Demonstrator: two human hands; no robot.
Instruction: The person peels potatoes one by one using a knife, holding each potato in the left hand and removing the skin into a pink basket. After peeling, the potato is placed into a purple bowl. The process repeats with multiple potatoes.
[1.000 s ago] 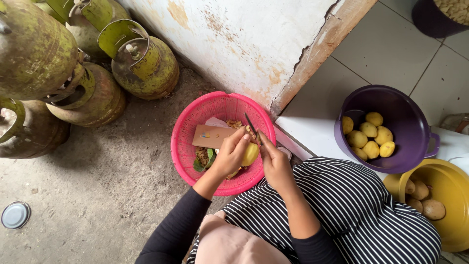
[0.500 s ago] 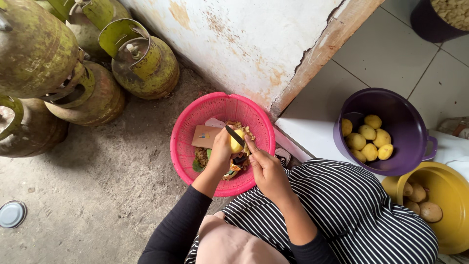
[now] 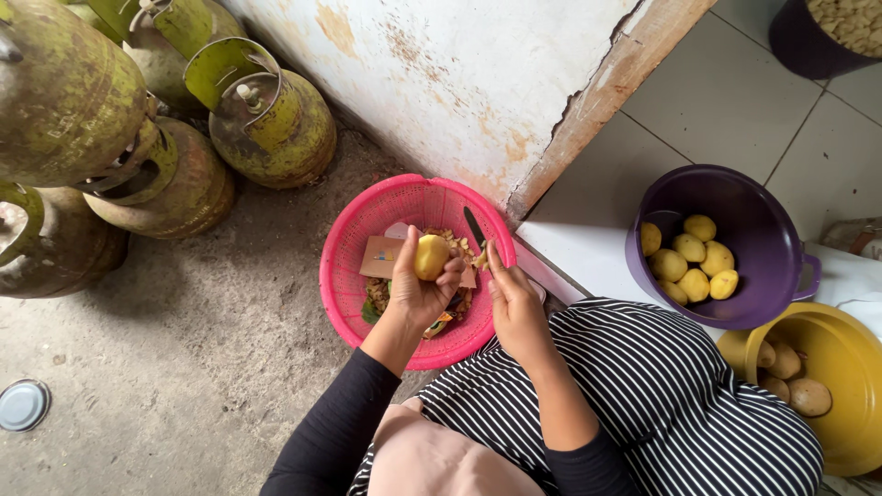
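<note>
Bare concrete floor by a flaking wall | left hand (image 3: 418, 292) cupped peeled potato (image 3: 431, 257) over pink basket (image 3: 344, 266) | right hand (image 3: 514, 308) gripped knife (image 3: 474, 227), just right of potato, blade pointing far.

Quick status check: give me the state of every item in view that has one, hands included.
left hand: grip closed on peeled potato
peeled potato: yellow, held over pink basket
right hand: gripping knife
knife: blade up, clear of potato
pink basket: holds peelings
purple bucket: holds peeled potatoes
yellow basin: holds unpeeled potatoes
gas cylinders: lying tipped, rusty
</note>
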